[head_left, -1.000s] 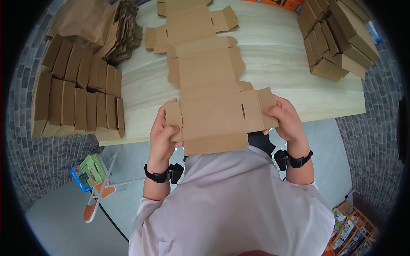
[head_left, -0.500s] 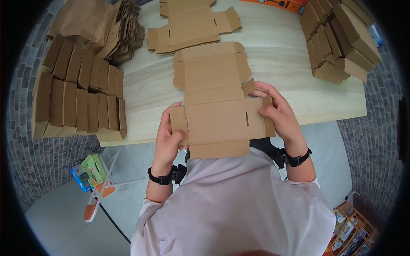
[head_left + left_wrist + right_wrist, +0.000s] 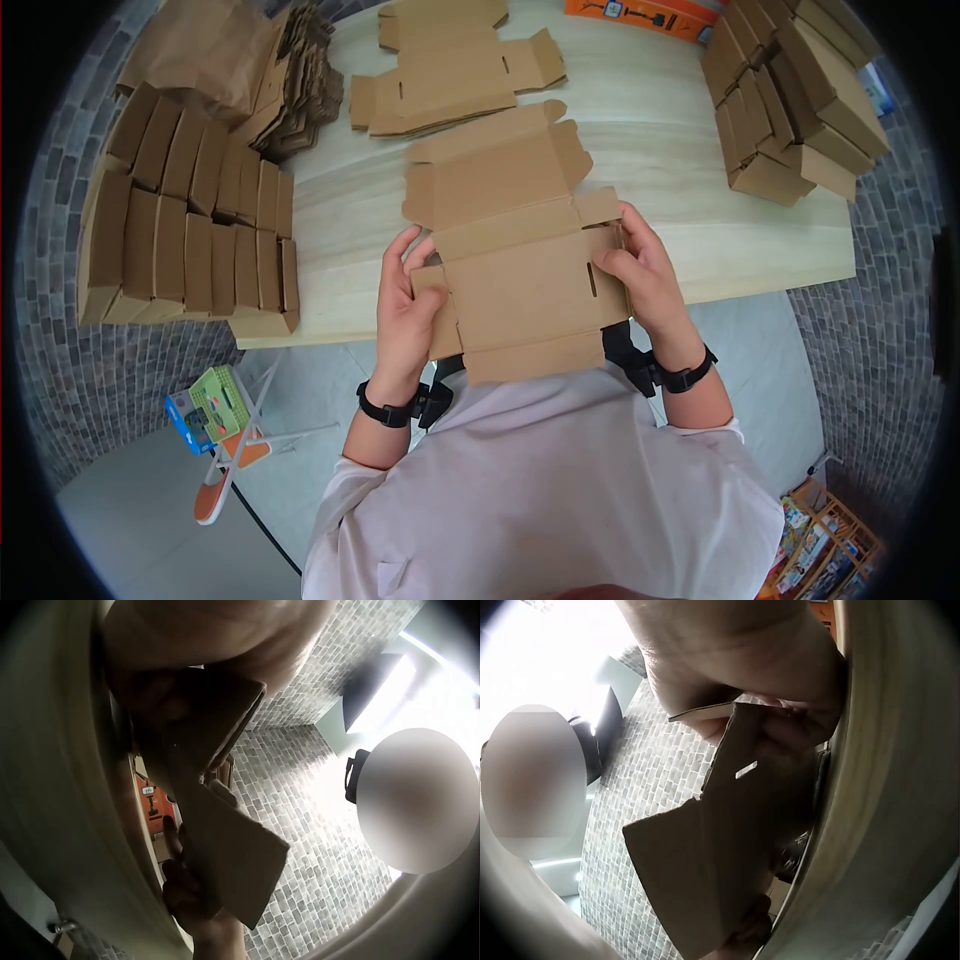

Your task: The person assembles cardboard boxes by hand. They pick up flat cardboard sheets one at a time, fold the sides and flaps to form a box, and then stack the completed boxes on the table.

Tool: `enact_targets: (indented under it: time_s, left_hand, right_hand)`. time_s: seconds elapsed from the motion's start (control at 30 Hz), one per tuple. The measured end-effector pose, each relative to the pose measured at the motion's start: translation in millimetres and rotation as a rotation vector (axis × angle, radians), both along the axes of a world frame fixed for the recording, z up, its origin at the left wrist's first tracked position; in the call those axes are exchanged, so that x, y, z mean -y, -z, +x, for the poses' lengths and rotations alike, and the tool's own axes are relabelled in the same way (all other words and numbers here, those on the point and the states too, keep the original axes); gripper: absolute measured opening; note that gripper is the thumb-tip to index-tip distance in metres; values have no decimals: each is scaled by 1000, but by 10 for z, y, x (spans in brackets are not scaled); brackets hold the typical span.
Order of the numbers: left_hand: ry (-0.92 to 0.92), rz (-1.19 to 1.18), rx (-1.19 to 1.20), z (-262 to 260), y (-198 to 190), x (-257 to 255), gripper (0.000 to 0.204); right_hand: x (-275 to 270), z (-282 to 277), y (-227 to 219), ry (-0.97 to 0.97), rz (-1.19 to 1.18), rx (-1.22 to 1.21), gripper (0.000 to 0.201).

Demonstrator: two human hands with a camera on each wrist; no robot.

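Note:
An unfolded brown cardboard box blank (image 3: 525,285) spans the space between both hands at the table's front edge. My left hand (image 3: 405,315) grips its left side flap, thumb on top and fingers behind. On the other side my right hand (image 3: 652,285) pinches the right flap, its thumb pressing near the narrow slot. That flap stands bent up from the panel. In the right wrist view, the blank (image 3: 679,862) shows its slot and a front flap angled from the main panel. The blank's far part stretches over the table, its small flaps partly raised.
More flat box blanks (image 3: 450,75) lie farther back on the table (image 3: 680,240). Folded boxes (image 3: 190,215) stand in rows at the left, beside a stack of flattened cardboard (image 3: 300,85) and a brown paper bag (image 3: 200,50). Other boxes (image 3: 790,110) are piled at the right.
The blank has been drawn apart from the blanks behind it and shifted slightly right and tilted. Its right flap has folded upward as the right hand moved inward.

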State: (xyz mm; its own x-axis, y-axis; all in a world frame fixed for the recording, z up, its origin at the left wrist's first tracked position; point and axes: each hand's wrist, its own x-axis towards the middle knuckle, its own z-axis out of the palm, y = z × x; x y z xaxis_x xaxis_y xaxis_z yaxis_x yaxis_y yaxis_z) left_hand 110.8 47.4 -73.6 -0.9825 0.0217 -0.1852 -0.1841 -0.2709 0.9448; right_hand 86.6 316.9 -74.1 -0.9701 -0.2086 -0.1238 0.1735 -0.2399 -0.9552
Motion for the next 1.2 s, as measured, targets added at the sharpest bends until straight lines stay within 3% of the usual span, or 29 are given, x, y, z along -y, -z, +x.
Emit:
enact_targets:
  time_s: [0.1, 0.17, 0.23, 0.27, 0.33, 0.47, 0.53, 0.63, 0.8, 1.0, 1.07, 1.2]
  left_hand:
    - [-21, -33, -17, -13, 34, 1, 68]
    - [12, -180, -41, -25, 43, 23, 63]
    - [-3, -283, -66, -8, 56, 19, 60]
    - [-17, -387, -90, -2, 59, 14, 57]
    - [-36, -386, -105, -4, 58, -5, 55]
    - [-48, -403, -62, -12, 61, 16, 52]
    - [-50, -407, -70, -20, 102, 46, 52]
    - [-57, -430, -79, -18, 104, 36, 51]
    - [-109, -484, -147, -22, 122, 9, 47]
    - [-92, -290, -21, -14, 123, -3, 38]
    - [20, -518, -169, -47, 86, 2, 32]
    - [81, -597, -341, -119, 33, -9, 28]
  right_hand:
    - [-16, 9, -4, 3, -7, -16, 49]
    - [-22, 15, 17, -25, 16, -17, 51]
    - [-16, 26, 34, 17, 433, -297, 57]
    - [-8, 36, 23, 15, 431, -297, 57]
    - [10, 67, -14, 41, 657, -452, 62]
    - [-39, 101, -20, 33, 642, -445, 64]
    - [-63, 117, -11, 31, 415, -246, 64]
    - [-147, 105, -8, -35, 219, -159, 65]
    - [-114, 110, -25, -56, 268, -235, 63]
    - [-92, 102, 112, -28, 295, -277, 55]
    - [-83, 96, 101, -18, 331, -295, 52]
    - [-55, 85, -57, -75, 469, -343, 55]
